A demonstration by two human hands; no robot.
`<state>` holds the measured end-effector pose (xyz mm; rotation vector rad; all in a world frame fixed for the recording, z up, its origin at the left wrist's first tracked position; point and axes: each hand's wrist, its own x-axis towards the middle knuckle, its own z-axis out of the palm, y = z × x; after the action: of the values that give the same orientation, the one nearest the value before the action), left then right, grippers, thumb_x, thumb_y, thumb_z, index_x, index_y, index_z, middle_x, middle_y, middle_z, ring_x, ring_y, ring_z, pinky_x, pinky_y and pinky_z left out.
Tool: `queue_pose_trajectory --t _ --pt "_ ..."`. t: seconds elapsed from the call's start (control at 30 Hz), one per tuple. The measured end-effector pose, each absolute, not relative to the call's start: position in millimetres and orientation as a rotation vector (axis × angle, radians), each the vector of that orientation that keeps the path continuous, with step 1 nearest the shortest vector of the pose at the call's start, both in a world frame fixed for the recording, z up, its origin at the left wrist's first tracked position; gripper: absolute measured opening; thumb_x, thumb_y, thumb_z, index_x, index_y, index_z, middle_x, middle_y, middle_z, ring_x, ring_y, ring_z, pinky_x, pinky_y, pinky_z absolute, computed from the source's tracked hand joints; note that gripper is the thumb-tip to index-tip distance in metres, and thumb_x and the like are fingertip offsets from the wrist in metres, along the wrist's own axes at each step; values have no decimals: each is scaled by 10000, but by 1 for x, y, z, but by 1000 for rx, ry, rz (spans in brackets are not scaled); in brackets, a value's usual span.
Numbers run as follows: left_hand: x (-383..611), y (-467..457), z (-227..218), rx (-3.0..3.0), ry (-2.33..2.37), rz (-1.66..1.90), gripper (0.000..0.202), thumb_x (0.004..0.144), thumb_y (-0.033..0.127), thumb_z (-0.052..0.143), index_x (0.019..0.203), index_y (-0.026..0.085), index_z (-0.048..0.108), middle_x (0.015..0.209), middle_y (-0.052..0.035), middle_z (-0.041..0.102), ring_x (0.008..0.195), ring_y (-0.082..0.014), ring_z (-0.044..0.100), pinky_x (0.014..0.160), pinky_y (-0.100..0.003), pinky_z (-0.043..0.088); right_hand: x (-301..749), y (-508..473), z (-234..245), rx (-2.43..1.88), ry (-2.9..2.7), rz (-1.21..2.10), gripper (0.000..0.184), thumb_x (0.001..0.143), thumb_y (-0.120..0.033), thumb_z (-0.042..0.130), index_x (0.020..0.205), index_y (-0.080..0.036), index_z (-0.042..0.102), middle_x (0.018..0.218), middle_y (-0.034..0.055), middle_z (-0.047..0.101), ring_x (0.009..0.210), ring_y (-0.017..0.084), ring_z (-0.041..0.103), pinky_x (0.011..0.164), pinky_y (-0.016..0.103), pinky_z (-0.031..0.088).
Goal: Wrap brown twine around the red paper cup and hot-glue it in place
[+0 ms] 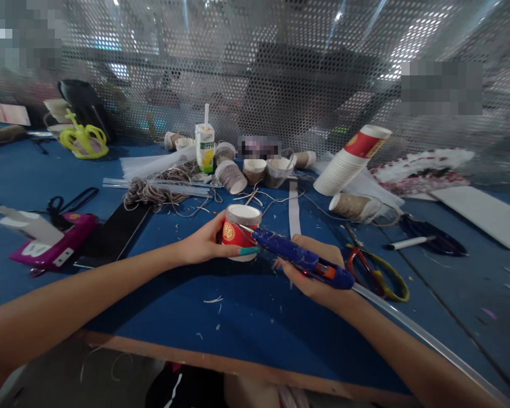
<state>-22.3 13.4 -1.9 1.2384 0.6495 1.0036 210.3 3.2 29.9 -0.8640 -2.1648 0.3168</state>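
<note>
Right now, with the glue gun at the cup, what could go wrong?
1. The glue gun in the right hand has its tip close to the thumb of the left hand, which grips the cup; if hot, it might burn.
2. The long glue stick juts from the gun's back, passing near the scissors; it could catch on them.
3. The cup stack stands tilted, so a knock might topple it.
</note>
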Motion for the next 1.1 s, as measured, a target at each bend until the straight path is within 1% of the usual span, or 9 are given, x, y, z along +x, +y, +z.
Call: queue_pose_trajectory --t 0.17,0.37,0.57,0.73,0.93,1.1 --pt "-18 7 2 1194 639 1016 672 593 174 813 1167 197 465 1095 -64 644 1017 -227 630 944 -403 468 208 1 33 -857 -2182 259 146 734 -177 540 600 -217 499 534 -35 566 458 97 535 444 222 396" --pt "-14 4 7 1172 666 990 756 532 102 834 1175 192 448 1084 -82 661 1007 -264 653 920 -453 490 207 0 31 -823 -2156 273 128 721 -157 530 609 -215 506 537 -42 552 451 84 512 442 214 379" --pt "-14 4 9 1175 704 979 747 534 120 838 1174 182 459 1072 -90 671 1022 -285 653 923 -476 492 209 1 25 -842 -2156 234 128 720 -161 530 607 -211 495 532 -43 542 441 81 494 436 211 372" --pt "-16 4 7 1184 689 963 735 550 149 840 1182 174 465 1040 -97 684 988 -284 664 909 -483 499 209 0 26 -880 -2174 218 140 725 -173 524 597 -215 487 525 -41 530 444 88 493 445 219 375" --pt "-16 5 7 1212 699 972 739 545 150 847 1184 175 478 1087 -112 675 1018 -293 653 917 -485 493 210 0 27 -913 -2180 216 152 713 -177 528 584 -218 459 509 -46 498 433 87 468 434 222 355" --pt "-16 5 7 1217 694 961 719 554 154 844 1175 168 481 1053 -102 688 992 -282 662 920 -482 487 210 0 28 -925 -2199 181 151 707 -178 516 587 -220 433 505 -49 480 430 86 459 424 231 322"
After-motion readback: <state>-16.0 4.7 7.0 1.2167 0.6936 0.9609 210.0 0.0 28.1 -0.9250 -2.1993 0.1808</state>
